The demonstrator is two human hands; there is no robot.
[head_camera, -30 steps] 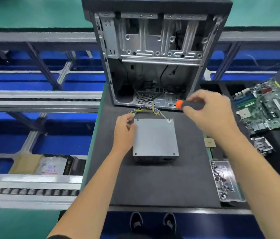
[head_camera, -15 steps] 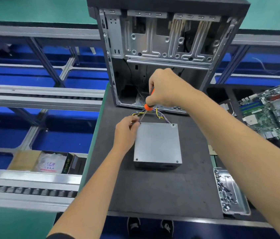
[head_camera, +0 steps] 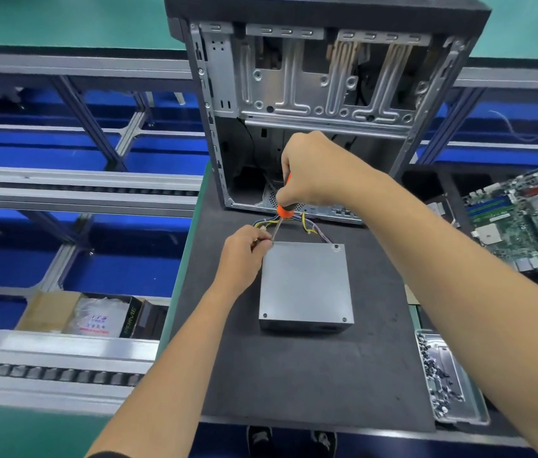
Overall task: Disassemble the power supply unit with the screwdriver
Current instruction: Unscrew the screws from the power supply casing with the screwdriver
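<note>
Since 1 second ago, right hand point(head_camera: 314, 170) has swung from the right of the power supply unit point(head_camera: 305, 285) to above its far-left corner, turning the screwdriver point(head_camera: 281, 215) from level to near-upright. Right hand: fingers curled round the black-and-orange handle, shaft slanting down to that far-left corner. Left hand point(head_camera: 244, 256): at the same corner, fingertips pinching near the screwdriver tip; what they pinch cannot be told. Power supply unit: grey metal box, flat on the dark mat of the tabletop point(head_camera: 294, 375), centre, 3 screw heads visible in the other top corners. Wire bundle point(head_camera: 310, 223): yellow, black and purple, running from the unit's far edge toward the open computer case point(head_camera: 320, 104) standing just behind. Motherboard point(head_camera: 525, 219): green, lying at right. Parts tray point(head_camera: 479, 404): metal, near-right edge, holding small dark screws.
</note>
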